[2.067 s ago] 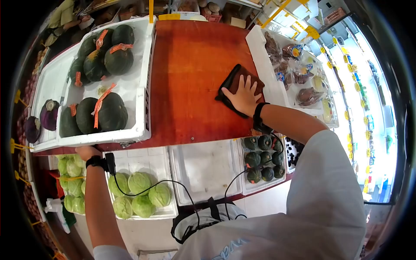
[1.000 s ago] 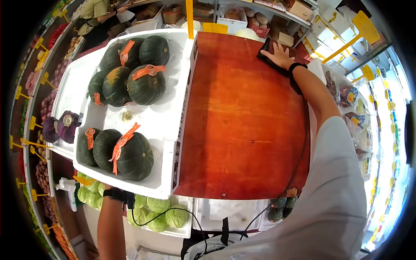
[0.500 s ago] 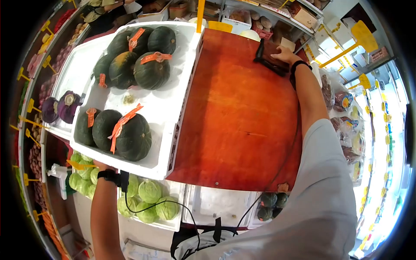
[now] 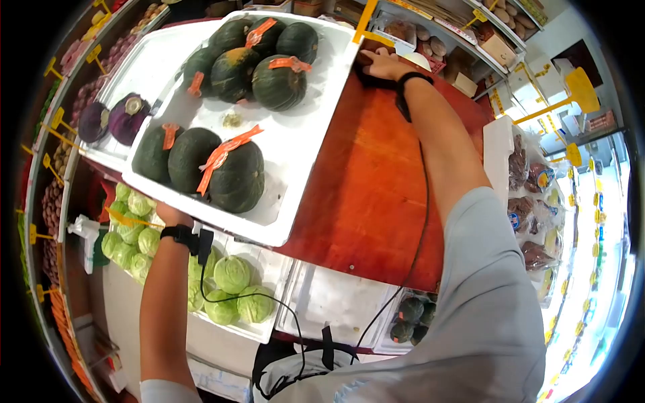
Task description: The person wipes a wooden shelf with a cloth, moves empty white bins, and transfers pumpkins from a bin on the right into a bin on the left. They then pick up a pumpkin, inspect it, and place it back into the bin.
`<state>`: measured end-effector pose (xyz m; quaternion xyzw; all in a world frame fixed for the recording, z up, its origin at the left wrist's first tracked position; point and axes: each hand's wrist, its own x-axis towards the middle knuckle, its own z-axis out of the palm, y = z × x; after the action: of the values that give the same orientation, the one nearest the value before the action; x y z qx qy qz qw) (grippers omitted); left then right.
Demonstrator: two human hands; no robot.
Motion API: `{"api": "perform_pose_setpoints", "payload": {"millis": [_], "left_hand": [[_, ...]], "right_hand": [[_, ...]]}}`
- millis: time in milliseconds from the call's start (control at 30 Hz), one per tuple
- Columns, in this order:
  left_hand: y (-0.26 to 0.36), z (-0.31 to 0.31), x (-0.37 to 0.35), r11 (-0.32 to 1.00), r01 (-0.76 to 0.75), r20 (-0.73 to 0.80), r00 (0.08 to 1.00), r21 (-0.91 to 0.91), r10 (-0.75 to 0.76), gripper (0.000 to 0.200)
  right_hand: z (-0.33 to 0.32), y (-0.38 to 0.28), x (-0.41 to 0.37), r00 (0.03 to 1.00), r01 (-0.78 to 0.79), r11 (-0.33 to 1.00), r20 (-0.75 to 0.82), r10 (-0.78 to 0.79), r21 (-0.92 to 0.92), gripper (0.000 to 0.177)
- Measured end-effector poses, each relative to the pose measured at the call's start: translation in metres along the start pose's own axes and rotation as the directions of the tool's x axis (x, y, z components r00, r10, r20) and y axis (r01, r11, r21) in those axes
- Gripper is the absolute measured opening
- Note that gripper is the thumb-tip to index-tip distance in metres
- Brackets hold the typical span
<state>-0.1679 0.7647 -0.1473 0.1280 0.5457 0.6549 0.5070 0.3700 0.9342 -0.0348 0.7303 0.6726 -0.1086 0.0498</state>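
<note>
A white foam box (image 4: 293, 195) holds several dark green pumpkins (image 4: 236, 178) with orange bands around some of them. My left hand (image 4: 175, 215) is at the box's near left edge, gripping it, with the fingers hidden beneath. Beyond the box's far right corner, my right hand (image 4: 381, 65) presses on a dark cloth-like pad (image 4: 373, 82), fingers curled over it. Only the pad's dark edge shows under the hand. The pad lies on a reddish-brown board (image 4: 376, 181), which the box partly overlaps.
Green cabbages (image 4: 232, 274) sit in a foam box below my left arm. Purple cabbages (image 4: 127, 118) lie at the left. A yellow sign post (image 4: 366, 20) stands by the box's far corner. Bagged goods (image 4: 531, 201) line the right. A black cable (image 4: 424, 201) runs along my right arm.
My right hand has moved left along the board's far side with the dark pad, from the far right corner to beside the pumpkin box. My left hand stays at the box's edge. The view has shifted.
</note>
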Motion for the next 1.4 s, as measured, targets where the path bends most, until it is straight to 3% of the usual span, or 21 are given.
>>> {"api": "perform_pose_setpoints", "payload": {"millis": [67,133,167,233,300,367,400,500,600,633,733,867,1000,1133,1233,1333,1367,1400], "left_hand": [[-0.009,-0.009,0.014,0.995,-0.088,0.013,0.996,0.043,0.087,0.036],[-0.007,-0.005,0.014,0.991,-0.130,0.001,0.991,0.033,0.130,0.041],[-0.003,-0.001,0.009,0.987,-0.112,-0.051,0.992,0.113,0.118,0.042],[-0.001,0.002,0.007,0.968,-0.178,-0.055,0.980,0.175,0.190,0.043],[0.006,0.015,-0.009,0.957,-0.189,-0.095,0.972,0.220,0.214,0.043],[0.004,0.016,-0.008,0.914,-0.227,-0.117,0.953,0.336,0.280,0.042],[0.009,0.020,-0.019,0.877,-0.207,-0.137,0.947,0.433,0.291,0.044],[0.017,0.032,-0.025,0.967,-0.085,-0.261,0.954,0.238,0.148,0.055],[0.039,0.046,-0.061,0.847,0.055,-0.329,0.933,0.528,0.145,0.056],[0.032,0.041,-0.042,0.846,0.070,-0.363,0.920,0.529,0.151,0.052],[-0.003,0.019,0.011,0.660,-0.053,-0.239,0.908,0.749,0.344,0.041],[0.015,0.032,-0.022,0.509,-0.052,-0.158,0.920,0.859,0.360,0.036],[0.019,0.035,-0.028,0.555,-0.003,-0.204,0.928,0.832,0.311,0.033],[0.030,0.039,-0.040,0.493,-0.005,-0.154,0.947,0.870,0.282,0.034],[0.025,0.036,-0.028,0.520,0.010,-0.157,0.958,0.854,0.238,0.036],[0.019,0.033,-0.016,0.472,0.019,-0.141,0.964,0.881,0.224,0.040],[0.016,0.030,-0.009,0.553,-0.017,-0.130,0.966,0.833,0.225,0.039],[0.014,0.030,-0.006,0.510,0.004,-0.139,0.964,0.860,0.226,0.039]], "right_hand": [[0.007,-0.028,-0.004,0.992,-0.127,0.992,-0.009,0.127,-0.013,0.072],[0.032,-0.022,0.024,0.991,-0.090,0.995,-0.101,0.086,-0.039,0.070],[0.031,-0.018,0.016,0.987,-0.140,0.990,-0.083,0.139,-0.009,0.070],[0.071,0.023,0.072,0.995,0.030,0.981,-0.089,-0.047,-0.189,0.070],[0.058,0.004,0.025,0.995,-0.051,0.999,-0.087,0.049,-0.017,0.070],[0.067,0.000,0.002,0.996,-0.029,0.998,-0.084,0.024,-0.058,0.071],[0.049,-0.029,-0.048,0.992,-0.113,0.993,-0.061,0.114,0.022,0.072],[0.046,-0.067,-0.125,0.969,-0.239,0.966,-0.037,0.243,0.095,0.074],[0.062,-0.082,-0.182,0.975,-0.219,0.970,-0.016,0.221,0.106,0.071],[0.068,-0.088,-0.201,0.981,-0.188,0.978,-0.034,0.192,0.088,0.071],[0.089,-0.114,-0.262,0.980,-0.169,0.984,-0.092,0.175,0.060,0.069],[0.118,-0.167,-0.340,0.948,-0.165,0.984,-0.264,0.176,0.061,0.067],[0.132,-0.234,-0.395,0.891,-0.201,0.974,-0.393,0.227,0.106,0.074],[0.152,-0.280,-0.411,0.827,-0.285,0.957,-0.492,0.273,0.051,0.069],[0.169,-0.277,-0.411,0.779,-0.253,0.966,-0.581,0.236,0.053,0.059],[0.160,-0.253,-0.425,0.820,-0.197,0.980,-0.550,0.158,-0.011,0.053],[0.159,-0.239,-0.431,0.812,-0.213,0.977,-0.557,0.176,-0.003,0.053],[0.163,-0.223,-0.437,0.821,-0.209,0.977,-0.548,0.158,-0.033,0.052]]}}
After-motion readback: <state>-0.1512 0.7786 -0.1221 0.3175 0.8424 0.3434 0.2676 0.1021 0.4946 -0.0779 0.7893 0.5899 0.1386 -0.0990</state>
